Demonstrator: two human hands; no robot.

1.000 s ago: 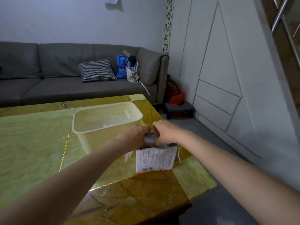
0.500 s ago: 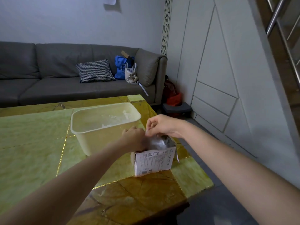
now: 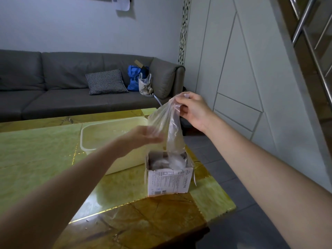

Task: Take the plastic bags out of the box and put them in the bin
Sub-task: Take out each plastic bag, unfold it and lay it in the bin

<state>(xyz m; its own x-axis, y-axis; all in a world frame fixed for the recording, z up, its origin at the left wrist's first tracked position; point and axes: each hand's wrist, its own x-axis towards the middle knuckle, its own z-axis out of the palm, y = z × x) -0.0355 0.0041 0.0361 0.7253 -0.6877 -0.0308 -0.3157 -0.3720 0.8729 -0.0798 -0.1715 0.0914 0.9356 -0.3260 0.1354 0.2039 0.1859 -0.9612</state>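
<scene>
Reaching in from the lower left, the left hand [image 3: 143,139] hovered over the bin [image 3: 100,141], blurred, its fingers stretched out and relaxed beside the bag [image 3: 168,126]; whether they touched the film could not be told. The bin, a pale open tub, sat on the green and gold tabletop [image 3: 36,159], its near right corner just behind the box [image 3: 168,178]. The box stood upright near the tabletop's right edge, top open, with more crumpled clear plastic [image 3: 161,161] showing inside. The bag hung as a clear sheet from the right hand [image 3: 194,110] down into the box mouth, its lower end not yet out. The right hand was raised above and right of the box, its grip pinching the bag's top edge between thumb and fingers. Behind the tabletop ran a grey sofa [image 3: 62,83] with a checked cushion [image 3: 106,81] and a blue sack [image 3: 133,79] at its right end.
</scene>
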